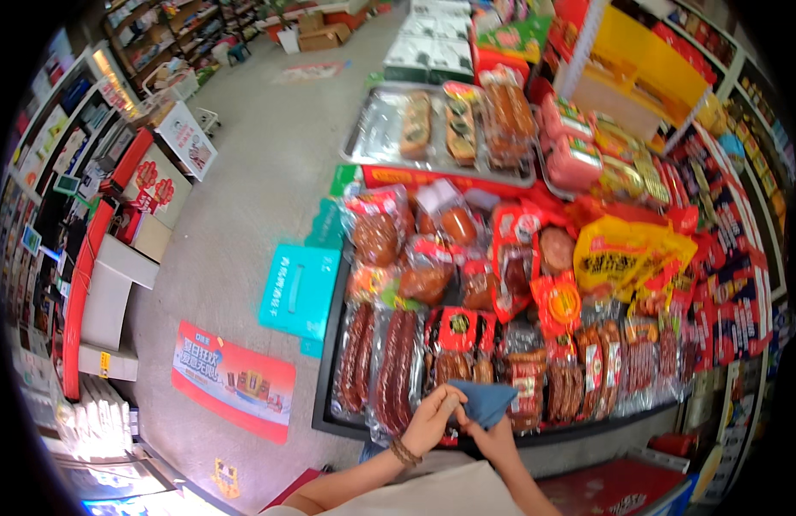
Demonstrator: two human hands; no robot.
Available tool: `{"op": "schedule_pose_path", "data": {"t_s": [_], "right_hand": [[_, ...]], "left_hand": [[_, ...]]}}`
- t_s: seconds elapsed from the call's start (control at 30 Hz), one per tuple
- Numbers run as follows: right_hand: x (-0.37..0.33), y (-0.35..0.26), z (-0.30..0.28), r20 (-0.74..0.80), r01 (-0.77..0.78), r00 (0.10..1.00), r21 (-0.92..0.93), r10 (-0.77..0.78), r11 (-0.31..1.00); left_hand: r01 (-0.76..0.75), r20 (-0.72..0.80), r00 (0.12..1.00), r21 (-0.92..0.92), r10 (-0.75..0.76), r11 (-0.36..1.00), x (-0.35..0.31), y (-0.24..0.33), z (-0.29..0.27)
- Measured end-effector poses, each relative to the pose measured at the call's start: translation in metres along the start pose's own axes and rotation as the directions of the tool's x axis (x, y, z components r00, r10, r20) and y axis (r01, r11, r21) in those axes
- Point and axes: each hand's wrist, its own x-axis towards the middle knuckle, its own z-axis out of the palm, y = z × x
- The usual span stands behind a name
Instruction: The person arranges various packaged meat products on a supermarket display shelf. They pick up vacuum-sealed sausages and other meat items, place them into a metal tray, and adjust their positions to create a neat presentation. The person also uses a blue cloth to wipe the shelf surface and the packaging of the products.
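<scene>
A folded blue cloth [485,402] is held up over the front edge of a display of packaged meats. My left hand [428,420], with a brown bead bracelet on its wrist, is closed with its fingertips at the cloth's left edge. From below, my right hand [494,437] grips the cloth, which covers most of its fingers. Beneath and around the hands lie long dark sausages [396,365] in clear wrap at the left. Packs of shorter sausages [565,389] lie just right of the cloth.
Behind are bagged meats [376,236], a yellow bag [630,254] and a metal tray [376,129] with wrapped meats. A teal carton [301,288] stands left of the display's black rim [329,421]. A red floor poster [234,378] and a counter [105,292] are farther left.
</scene>
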Motion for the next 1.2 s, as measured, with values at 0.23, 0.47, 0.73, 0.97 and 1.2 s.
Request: {"op": "schedule_pose_path", "data": {"t_s": [0.23, 0.47, 0.73, 0.97, 1.2], "right_hand": [[-0.010, -0.011, 0.021, 0.002, 0.170, 0.985, -0.180, -0.173, 0.969], [-0.025, 0.000, 0.012, 0.015, 0.171, 0.985, -0.201, -0.171, 0.965], [-0.040, -0.009, 0.003, 0.174, 0.276, 0.954, -0.205, -0.242, 0.939], [-0.036, 0.049, -0.016, 0.133, 0.270, 0.963, -0.412, -0.235, 0.870], [0.003, 0.023, -0.044, 0.060, 0.218, 0.969, -0.669, -0.240, 0.711]], "left_hand": [[-0.098, -0.163, 0.984, -0.161, 0.071, 0.982, -0.010, 0.018, -0.028], [-0.063, -0.187, 0.981, -0.054, 0.052, 0.997, -0.034, 0.018, -0.036], [-0.151, -0.319, 0.945, -0.205, 0.080, 0.967, -0.087, 0.006, 0.012], [-0.155, -0.361, 0.916, 0.085, 0.176, 0.984, -0.141, -0.002, 0.024], [-0.208, -0.401, 0.904, -0.113, 0.146, 0.972, -0.141, 0.018, 0.001]]}}
